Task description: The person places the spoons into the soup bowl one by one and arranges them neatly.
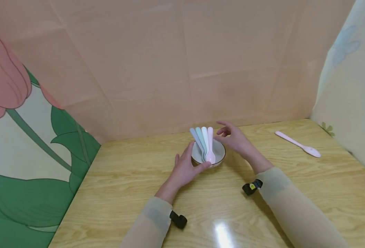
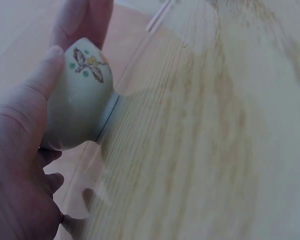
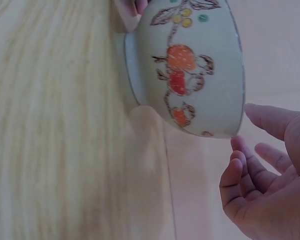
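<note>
On the far left a wall panel (image 1: 21, 144) printed with a pink tulip and green leaves borders the wooden tabletop (image 1: 132, 179). Next comes the left hand (image 1: 185, 168), its sleeve reaching to the wrist where a small black device (image 1: 178, 219) is strapped; its fingers (image 2: 50, 75) are curled round the left side of the bowl (image 1: 219, 153), with the thumb lying along the near rim, and the left wrist view shows the thumb and palm pressed against the bowl's pale painted wall. The bowl stands upright on its foot near the middle of the tabletop, toward the back wall, and the right wrist view shows red fruit and dark leaves painted on its outside. Four pastel spoons (image 1: 204, 141) lie fanned in it, bowls down in the dish and handles leaning over the far rim, running from blue-grey on the left to pink on the right. Just to the right, the right hand (image 1: 233, 139) hovers at the bowl's far right rim with its fingers (image 3: 245, 175) apart and loosely bent, gripping nothing; whether a fingertip touches the rim cannot be told. A second black device (image 1: 251, 187) sits on that wrist. Well apart, toward the right back corner, a single pink spoon (image 1: 298, 144) lies flat on the tabletop, near a pale floral curtain (image 1: 350, 96).
</note>
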`<state>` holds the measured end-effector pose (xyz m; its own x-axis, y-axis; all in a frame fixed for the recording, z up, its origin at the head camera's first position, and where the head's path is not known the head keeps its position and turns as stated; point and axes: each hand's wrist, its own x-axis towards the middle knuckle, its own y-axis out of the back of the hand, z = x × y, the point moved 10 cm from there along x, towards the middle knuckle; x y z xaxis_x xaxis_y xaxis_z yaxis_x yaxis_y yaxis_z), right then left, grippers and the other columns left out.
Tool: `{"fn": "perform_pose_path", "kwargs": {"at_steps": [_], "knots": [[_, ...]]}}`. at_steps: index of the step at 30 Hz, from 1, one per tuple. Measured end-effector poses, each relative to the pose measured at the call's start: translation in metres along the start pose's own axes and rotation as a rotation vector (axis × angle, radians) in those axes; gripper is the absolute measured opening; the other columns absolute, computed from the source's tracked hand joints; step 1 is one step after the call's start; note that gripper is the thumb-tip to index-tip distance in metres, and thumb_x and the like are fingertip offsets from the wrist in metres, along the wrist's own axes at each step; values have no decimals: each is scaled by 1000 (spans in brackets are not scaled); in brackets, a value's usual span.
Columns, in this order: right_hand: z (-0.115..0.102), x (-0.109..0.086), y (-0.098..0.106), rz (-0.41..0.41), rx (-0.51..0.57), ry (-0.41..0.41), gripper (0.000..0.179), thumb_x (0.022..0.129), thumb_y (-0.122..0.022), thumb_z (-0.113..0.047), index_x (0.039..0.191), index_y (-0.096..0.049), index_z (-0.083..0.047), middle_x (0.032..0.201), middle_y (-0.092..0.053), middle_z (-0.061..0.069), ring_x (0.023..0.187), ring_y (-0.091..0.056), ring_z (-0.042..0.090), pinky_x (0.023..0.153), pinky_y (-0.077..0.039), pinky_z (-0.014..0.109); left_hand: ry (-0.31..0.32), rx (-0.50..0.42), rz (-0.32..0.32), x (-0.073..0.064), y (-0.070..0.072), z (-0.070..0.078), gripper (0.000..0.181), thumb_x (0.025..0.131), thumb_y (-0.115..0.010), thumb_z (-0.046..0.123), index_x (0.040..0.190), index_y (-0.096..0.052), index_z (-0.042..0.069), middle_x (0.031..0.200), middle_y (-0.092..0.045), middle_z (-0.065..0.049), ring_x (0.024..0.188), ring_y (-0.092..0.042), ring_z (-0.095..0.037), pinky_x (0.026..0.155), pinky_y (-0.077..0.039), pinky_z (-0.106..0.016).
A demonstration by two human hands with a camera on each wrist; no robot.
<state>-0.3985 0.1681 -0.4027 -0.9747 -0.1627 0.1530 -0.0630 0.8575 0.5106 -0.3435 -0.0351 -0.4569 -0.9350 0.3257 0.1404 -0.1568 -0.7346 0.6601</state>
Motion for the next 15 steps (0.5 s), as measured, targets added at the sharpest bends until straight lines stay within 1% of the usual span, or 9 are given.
{"fn": "perform_pose_path", "kwargs": {"at_steps": [3, 8, 15], "knots": [[-5, -1, 6, 19, -14, 15, 72, 105, -79, -18, 166, -45, -3, 128, -70, 23, 114, -60, 34, 87, -50, 33, 0, 4, 2, 0, 1, 1, 106, 97, -77, 68, 176, -23, 23, 175, -40, -1, 162, -35, -24, 129, -3, -72], [-8, -3, 17, 34, -39, 10, 72, 107, -77, -24, 167, -43, -5, 132, -67, 21, 117, -59, 34, 87, -51, 36, 3, 2, 2, -1, 1, 1, 106, 97, -78, 66, 177, -23, 23, 176, -38, -1, 162, -34, -24, 130, -2, -71], [-11, -7, 38, 74, -36, 4, 74, 107, -78, -28, 168, -43, -8, 134, -66, 20, 116, -58, 33, 85, -49, 33, 7, -4, 2, -1, -1, 0, 107, 97, -77, 66, 177, -21, 22, 178, -35, -1, 164, -30, -24, 130, -2, -71]]}}
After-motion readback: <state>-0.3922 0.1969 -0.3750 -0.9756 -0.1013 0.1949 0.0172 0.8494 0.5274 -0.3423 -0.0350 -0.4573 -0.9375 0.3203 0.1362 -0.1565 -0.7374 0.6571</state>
